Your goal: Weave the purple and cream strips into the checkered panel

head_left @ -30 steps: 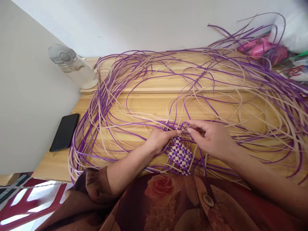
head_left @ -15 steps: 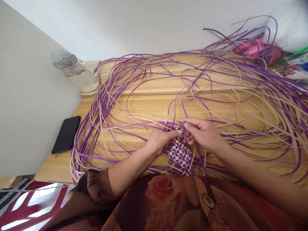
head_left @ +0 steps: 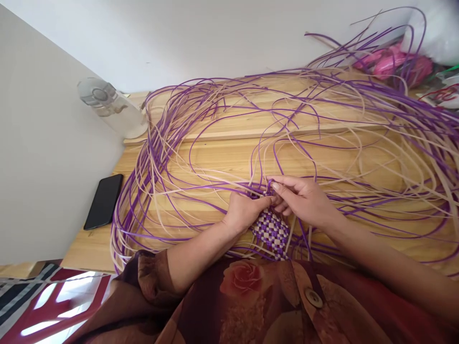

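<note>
A small woven piece (head_left: 271, 231) in a purple and cream check lies near the table's front edge, close to my shirt. My left hand (head_left: 244, 209) is closed on its upper left edge, thumb pointing right. At the top of the weave my right hand (head_left: 303, 197) pinches a purple strip (head_left: 270, 185) between thumb and forefinger. The two hands meet there, fingertips nearly touching. Long purple and cream strips (head_left: 133, 186) fan out from the weave to both sides and curve back across the table. The fingers hide part of the upper weave.
On the wooden table (head_left: 222, 157), a black phone (head_left: 103, 201) lies at the left and a clear bottle (head_left: 118, 110) stands behind it by the wall. Pink bundles (head_left: 392, 62) and plastic bags are at the back right. Loose strip ends stick up there.
My right fingers have drawn the purple strip's small loop closer to the weave. My left thumb has shifted slightly right. The whole view has moved a little.
</note>
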A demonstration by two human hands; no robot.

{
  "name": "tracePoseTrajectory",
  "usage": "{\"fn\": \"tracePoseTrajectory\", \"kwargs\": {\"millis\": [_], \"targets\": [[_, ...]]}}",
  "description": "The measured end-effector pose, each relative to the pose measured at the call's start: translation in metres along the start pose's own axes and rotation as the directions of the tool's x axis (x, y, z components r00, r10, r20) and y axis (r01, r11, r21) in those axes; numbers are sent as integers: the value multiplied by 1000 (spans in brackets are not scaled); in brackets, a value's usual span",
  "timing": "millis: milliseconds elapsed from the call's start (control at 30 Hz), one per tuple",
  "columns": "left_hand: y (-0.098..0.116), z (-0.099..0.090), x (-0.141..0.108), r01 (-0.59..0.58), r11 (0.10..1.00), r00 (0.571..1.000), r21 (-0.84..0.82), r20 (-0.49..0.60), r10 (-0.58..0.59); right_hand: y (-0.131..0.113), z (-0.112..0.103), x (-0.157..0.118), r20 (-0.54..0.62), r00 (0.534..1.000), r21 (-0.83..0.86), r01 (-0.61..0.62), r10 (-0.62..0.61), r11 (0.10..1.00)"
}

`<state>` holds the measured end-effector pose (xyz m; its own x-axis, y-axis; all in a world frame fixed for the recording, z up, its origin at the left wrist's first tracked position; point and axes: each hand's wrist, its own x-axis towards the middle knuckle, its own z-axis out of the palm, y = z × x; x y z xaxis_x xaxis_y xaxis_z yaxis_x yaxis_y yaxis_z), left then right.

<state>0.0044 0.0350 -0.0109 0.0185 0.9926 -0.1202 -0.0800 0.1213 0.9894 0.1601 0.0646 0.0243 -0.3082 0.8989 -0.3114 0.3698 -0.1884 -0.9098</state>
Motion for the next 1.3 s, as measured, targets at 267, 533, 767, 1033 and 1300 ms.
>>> {"fn": "tracePoseTrajectory", "kwargs": {"millis": [267, 533, 767, 1033, 1300], "targets": [[2, -1, 1, 58, 998, 998, -10, 6, -58, -3, -6, -6, -64, 997, 39, 35, -32, 999], [2, -2, 1, -1, 998, 1000, -57, 19, 2, 3, 1, -3, -37, 999, 279, -21, 33, 960], [5, -1, 1, 59, 994, 997, -87, 49, -55, 11, 16, -6, -187, 978, 332, 147, -87, 932], [1, 3, 0, -8, 993, 1000, -117, -28, 5, 5, -4, -6, -93, 934, -207, 320, -345, 924], [5, 0, 1, -20, 998, 997, 55, -78, 24, -1, -27, 11, 290, 777, -620, 597, -559, 509]]}}
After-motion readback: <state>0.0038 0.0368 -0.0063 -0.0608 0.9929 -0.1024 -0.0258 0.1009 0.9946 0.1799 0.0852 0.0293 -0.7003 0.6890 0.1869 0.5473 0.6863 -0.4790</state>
